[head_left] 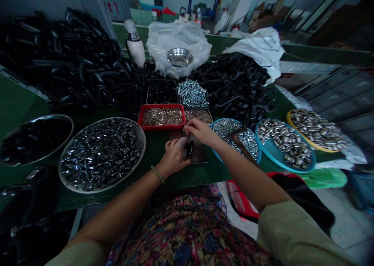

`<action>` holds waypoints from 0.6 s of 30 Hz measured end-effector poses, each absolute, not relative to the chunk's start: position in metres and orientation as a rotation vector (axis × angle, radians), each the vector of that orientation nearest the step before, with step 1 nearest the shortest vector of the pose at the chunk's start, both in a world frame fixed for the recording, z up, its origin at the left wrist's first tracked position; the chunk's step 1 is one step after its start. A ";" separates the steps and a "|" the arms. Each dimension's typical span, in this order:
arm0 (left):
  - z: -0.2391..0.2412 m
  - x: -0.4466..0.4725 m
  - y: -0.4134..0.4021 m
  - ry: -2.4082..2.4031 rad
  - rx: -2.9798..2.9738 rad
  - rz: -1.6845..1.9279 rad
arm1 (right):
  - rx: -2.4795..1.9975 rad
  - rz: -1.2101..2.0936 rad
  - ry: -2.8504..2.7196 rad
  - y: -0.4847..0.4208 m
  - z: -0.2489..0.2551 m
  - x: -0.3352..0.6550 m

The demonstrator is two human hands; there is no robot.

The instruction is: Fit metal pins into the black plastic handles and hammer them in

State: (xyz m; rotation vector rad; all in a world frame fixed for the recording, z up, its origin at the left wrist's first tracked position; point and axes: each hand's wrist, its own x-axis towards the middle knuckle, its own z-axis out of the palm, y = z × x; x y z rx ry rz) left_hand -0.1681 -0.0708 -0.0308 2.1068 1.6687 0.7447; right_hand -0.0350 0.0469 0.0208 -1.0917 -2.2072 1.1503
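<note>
My left hand [173,157] is closed around a small black part [189,150], held over a flat metal plate [200,153] on the green table. Just above it, my right hand [200,131] has its thumb and fingertips pinched together; whatever lies between them is too small to make out. Those fingertips are by the front edge of a red tray [142,126] of small metal pins and a tray of small brownish pieces [198,116]. To the right of the plate, a blue basin [217,155] holds small shiny metal pieces, with a hammer-like tool [245,149] lying across it.
A large round tray [60,172] of metal rings stands left. Black parts are heaped at the back left [96,63] and back right [233,78]. Screws [193,93] fill a tray behind. Metal sleeves lie in another blue basin [274,156] and a yellow one [315,146]. A bottle [136,51] stands behind.
</note>
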 end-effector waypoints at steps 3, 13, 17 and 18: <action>-0.031 -0.167 -0.071 1.686 2.102 0.731 | -1.199 1.291 -2.080 0.025 0.004 0.000; -0.031 -0.164 -0.072 1.723 2.123 0.717 | -1.350 1.104 -2.341 0.017 0.004 0.009; -0.032 -0.165 -0.072 1.731 2.117 0.705 | -1.349 0.594 -2.727 0.011 0.011 -0.001; -0.032 -0.165 -0.072 1.726 2.116 0.705 | -1.335 0.505 -2.787 0.009 0.012 -0.005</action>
